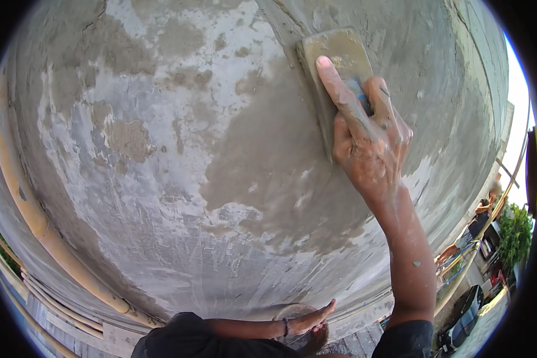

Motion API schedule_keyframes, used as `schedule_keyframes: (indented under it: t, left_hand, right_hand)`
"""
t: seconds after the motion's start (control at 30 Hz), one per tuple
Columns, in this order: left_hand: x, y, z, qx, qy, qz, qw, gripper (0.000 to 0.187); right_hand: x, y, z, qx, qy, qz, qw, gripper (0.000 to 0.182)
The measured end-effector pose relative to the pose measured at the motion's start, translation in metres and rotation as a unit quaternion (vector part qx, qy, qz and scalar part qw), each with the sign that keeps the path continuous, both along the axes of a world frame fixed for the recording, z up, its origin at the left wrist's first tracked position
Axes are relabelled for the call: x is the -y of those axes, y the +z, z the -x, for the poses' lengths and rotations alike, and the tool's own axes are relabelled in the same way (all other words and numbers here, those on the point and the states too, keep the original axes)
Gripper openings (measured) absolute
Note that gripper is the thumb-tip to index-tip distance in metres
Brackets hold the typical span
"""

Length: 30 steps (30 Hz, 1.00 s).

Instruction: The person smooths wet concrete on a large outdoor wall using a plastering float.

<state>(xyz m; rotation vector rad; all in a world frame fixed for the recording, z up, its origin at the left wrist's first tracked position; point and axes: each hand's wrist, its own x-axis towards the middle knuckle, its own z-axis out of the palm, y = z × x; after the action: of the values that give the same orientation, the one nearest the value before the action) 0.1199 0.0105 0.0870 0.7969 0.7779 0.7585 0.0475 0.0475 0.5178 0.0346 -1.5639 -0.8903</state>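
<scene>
My right hand (370,137) grips a plastering float (340,51) that lies against the wall. Its index finger is stretched along the float's back, and the other fingers wrap round the handle, which is mostly hidden; a bit of blue shows there. Wet grey mortar smears the hand and float. The wall (268,149) carries a darker damp layer around the float and pale, patchy areas to the left. Low down, my left hand (307,321), with a dark bracelet at the wrist, is held in front of a round bucket (292,310), fingers extended and holding nothing visible.
A bamboo pole (39,224) runs down the left side, close to the wall. More poles (62,313) lie low at the left. On the right, beyond bamboo scaffolding (459,286), are another person (480,218), a green bush (515,232) and a dark vehicle-like object (464,313).
</scene>
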Motion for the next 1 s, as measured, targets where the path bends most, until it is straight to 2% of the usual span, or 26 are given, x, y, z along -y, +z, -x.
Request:
schedule_keyframes:
  t: [0.1,0.13,0.2,0.23,0.3,0.33,0.4,0.5,0.57,0.63,0.67,0.77,0.87,0.9,0.97,1.0]
  left_hand:
    - [-0.003,-0.024,-0.013,-0.01,0.012,-0.024,1.0,0.099]
    - [0.0,-0.015,-0.017,-0.032,0.012,-0.026,0.999,0.096]
    - [-0.003,-0.003,-0.018,-0.032,0.003,-0.016,0.999,0.101]
    - [-0.002,0.001,-0.016,-0.03,0.003,-0.007,1.0,0.107]
    - [-0.005,-0.002,-0.011,-0.02,0.014,-0.017,1.0,0.108]
    - [-0.007,-0.003,-0.005,-0.021,0.015,-0.031,0.999,0.109]
    - [-0.008,-0.011,-0.002,-0.03,0.005,-0.019,0.999,0.11]
    - [-0.006,-0.017,-0.012,-0.039,-0.007,-0.005,0.999,0.109]
    - [-0.004,-0.018,-0.023,-0.048,-0.003,-0.025,0.999,0.106]
    - [-0.01,-0.029,-0.03,-0.051,-0.017,-0.014,0.998,0.106]
    - [-0.014,-0.032,-0.031,-0.057,-0.025,-0.002,0.998,0.107]
    - [-0.019,-0.04,-0.03,-0.03,-0.01,-0.039,0.999,0.108]
    - [-0.001,-0.016,-0.019,-0.067,0.021,-0.034,0.997,0.108]
    - [-0.01,-0.026,-0.022,-0.068,0.023,-0.037,0.997,0.108]
    - [-0.018,-0.054,-0.028,-0.085,-0.041,0.014,0.995,0.109]
    - [0.009,-0.005,-0.021,-0.078,-0.005,-0.062,0.995,0.108]
  right_hand:
    - [0.015,0.024,0.013,-0.012,-0.03,-0.039,0.999,0.056]
    - [0.027,0.043,0.021,-0.013,-0.037,-0.034,0.999,0.056]
    - [0.05,0.079,0.041,0.051,0.031,-0.027,0.998,0.045]
    - [0.047,0.075,0.041,0.055,0.038,-0.025,0.997,0.045]
    - [0.032,0.061,0.031,0.054,-0.074,0.007,0.996,0.059]
    - [0.023,0.041,0.021,0.053,-0.07,0.005,0.996,0.059]
    - [0.007,0.003,0.004,0.03,0.015,0.012,0.999,0.059]
    - [0.017,0.006,-0.001,0.034,-0.005,0.01,0.999,0.055]
    - [0.022,0.031,0.014,0.033,-0.015,0.008,0.999,0.057]
    - [0.031,0.057,0.028,0.004,0.038,-0.031,0.999,0.058]
    - [0.049,0.068,0.02,0.083,0.024,0.022,0.996,0.042]
    - [0.022,0.037,0.015,0.042,0.02,0.017,0.999,0.052]
    - [-0.006,-0.02,-0.016,0.048,0.025,0.067,0.996,0.042]
    - [-0.002,-0.014,-0.014,0.047,0.026,0.064,0.997,0.042]
    - [0.009,0.008,-0.007,0.038,0.012,0.025,0.999,0.043]
    - [0.017,0.027,0.006,0.035,0.008,0.028,0.999,0.043]
